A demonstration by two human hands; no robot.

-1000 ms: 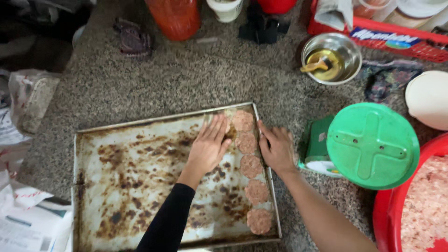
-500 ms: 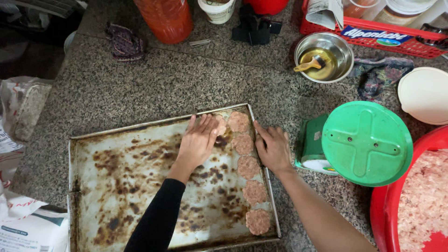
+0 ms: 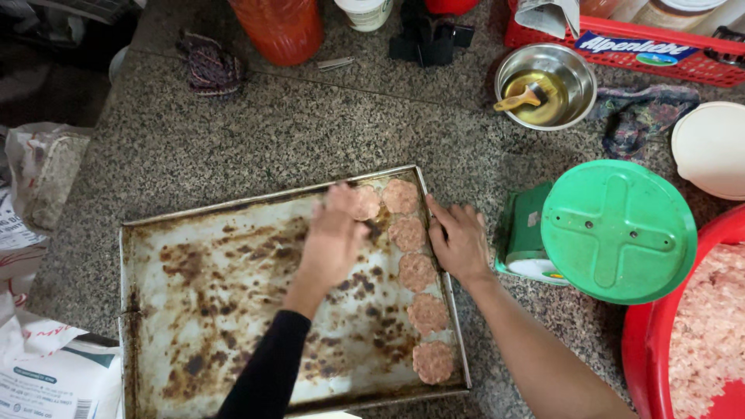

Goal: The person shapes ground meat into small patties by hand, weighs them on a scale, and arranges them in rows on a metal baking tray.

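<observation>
The left hand [image 3: 335,237] lies flat and blurred over the top of the baking tray [image 3: 194,326], fingers together, pressing on or just beside a raw meat patty [image 3: 365,203] at the head of a new column; whether it grips anything I cannot tell. The right hand [image 3: 459,240] rests open on the tray's right rim, fingers spread along the metal, clamped on nothing.

The patties [image 3: 417,271] sit in a single column down the tray's right edge, five of them, round, pink and flattened. They look soft and moist, likely to smear, stick or tear if pinched, so lifting from underneath with flat fingers would suit them better than gripping an edge. They should weigh little.

The tray is thin sheet metal, rectangular with a low raised lip, its floor mottled with brown baked-on stains. It should be stiff and best held by the rims. It rests on a speckled grey granite counter [image 3: 256,140].

To the right stands a green kitchen scale [image 3: 617,229] with a round ribbed platform, and beside it a red plastic tub [image 3: 644,365] of pale minced meat [image 3: 710,334]. Farther back a steel bowl [image 3: 574,70] holds yellow oil and a brush [image 3: 518,99]
</observation>
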